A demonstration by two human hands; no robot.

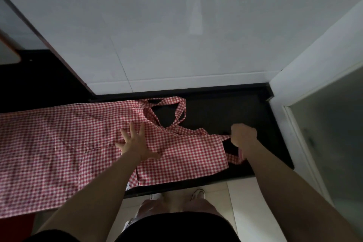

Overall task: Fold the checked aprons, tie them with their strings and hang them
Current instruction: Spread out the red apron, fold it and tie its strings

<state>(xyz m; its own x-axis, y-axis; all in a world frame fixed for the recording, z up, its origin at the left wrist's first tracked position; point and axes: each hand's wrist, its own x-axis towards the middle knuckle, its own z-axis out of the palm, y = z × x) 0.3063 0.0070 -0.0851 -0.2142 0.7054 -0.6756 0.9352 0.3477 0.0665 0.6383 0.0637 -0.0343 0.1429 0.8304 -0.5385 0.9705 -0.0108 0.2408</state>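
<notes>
A red-and-white checked apron (59, 143) lies spread flat on a black counter (225, 112), its skirt running off to the left. Its neck loop (176, 110) curls at the far side near the wall. My left hand (135, 141) presses flat on the bib area with fingers spread. My right hand (243, 135) is closed at the apron's right corner, gripping a waist string (234, 158) that trails below the wrist.
A white tiled wall (176, 35) rises right behind the counter. A white frame with a frosted glass panel (330, 124) closes off the right side. A dark red edge (49, 45) slants at the left. My feet stand on pale floor tiles (245, 212) below.
</notes>
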